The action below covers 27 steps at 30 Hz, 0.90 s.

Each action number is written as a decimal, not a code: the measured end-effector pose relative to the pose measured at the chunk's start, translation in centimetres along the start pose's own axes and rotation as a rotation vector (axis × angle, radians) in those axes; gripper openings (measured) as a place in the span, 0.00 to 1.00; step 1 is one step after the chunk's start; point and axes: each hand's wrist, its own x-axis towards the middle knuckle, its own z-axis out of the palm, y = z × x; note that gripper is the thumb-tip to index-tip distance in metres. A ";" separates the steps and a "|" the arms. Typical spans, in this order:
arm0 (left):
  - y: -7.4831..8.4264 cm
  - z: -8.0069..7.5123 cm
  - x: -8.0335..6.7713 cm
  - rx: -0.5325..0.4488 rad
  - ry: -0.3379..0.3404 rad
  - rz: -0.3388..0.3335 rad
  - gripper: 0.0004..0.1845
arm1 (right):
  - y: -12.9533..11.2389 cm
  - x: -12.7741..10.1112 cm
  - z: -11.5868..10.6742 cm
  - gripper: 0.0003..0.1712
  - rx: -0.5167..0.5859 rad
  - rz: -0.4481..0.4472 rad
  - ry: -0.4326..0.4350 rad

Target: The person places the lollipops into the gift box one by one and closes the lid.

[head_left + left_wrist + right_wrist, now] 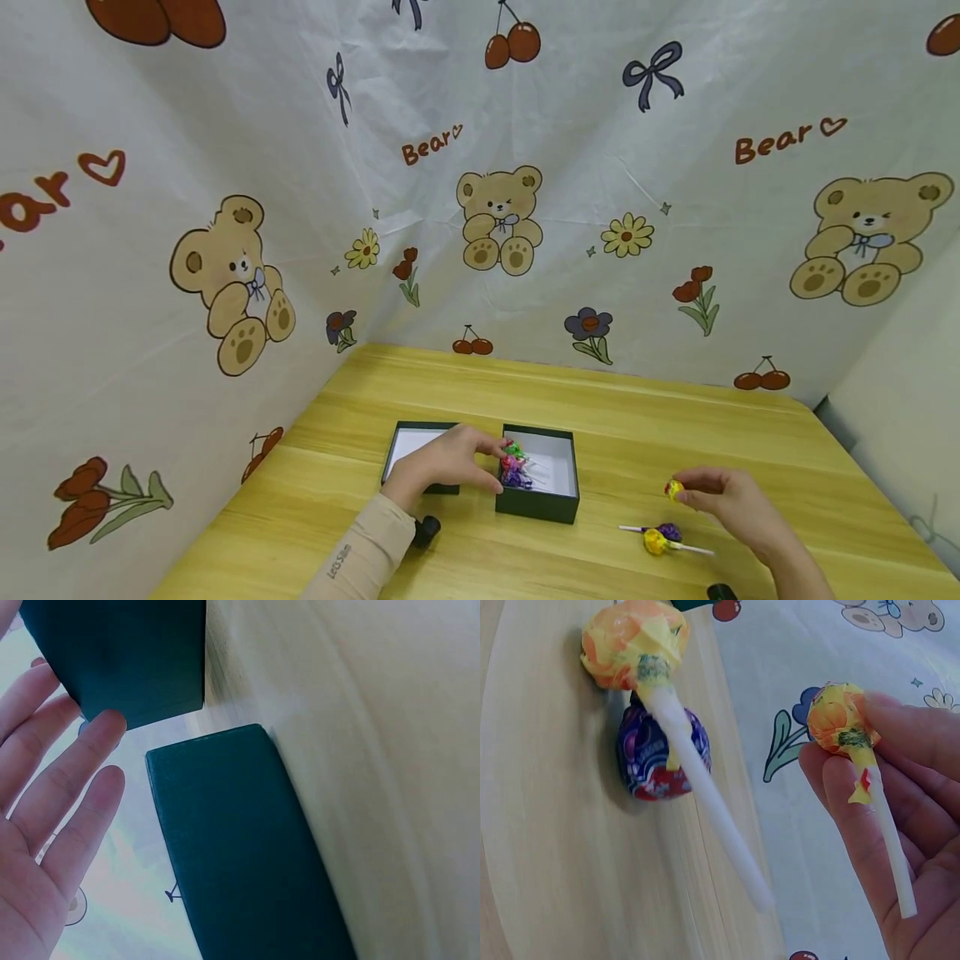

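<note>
My right hand (731,504) pinches a yellow-orange lollipop (841,724) by its wrapped head between thumb and fingers, and its white stick slants down across the palm. Below that hand, another yellow lollipop (656,542) and a purple lollipop (670,531) lie on the table, their heads close together. My left hand (457,458) reaches over to the left wall of a dark green box (537,505), fingers nearly straight in the left wrist view. Inside this box, several lollipops (516,477) in green, pink and purple wrappers lie along the left side, sticks pointing right.
A second dark green tray or lid (414,439) with a white inside sits left of the box, partly covered by my left hand and forearm. Both rest on a wood-grain table (600,400). A bear-printed cloth (570,125) hangs behind and to the left.
</note>
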 end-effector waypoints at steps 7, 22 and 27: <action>0.0 -0.1 0.1 0.016 0.003 -0.003 0.24 | -1.5 0.6 0.9 0.27 -0.010 0.021 0.041; 0.3 -0.2 0.0 0.015 0.002 -0.023 0.24 | -4.1 2.4 3.8 0.21 0.014 -0.101 0.034; 0.3 -0.2 -0.1 0.003 0.004 -0.023 0.24 | -4.6 3.0 4.5 0.20 0.027 -0.136 0.017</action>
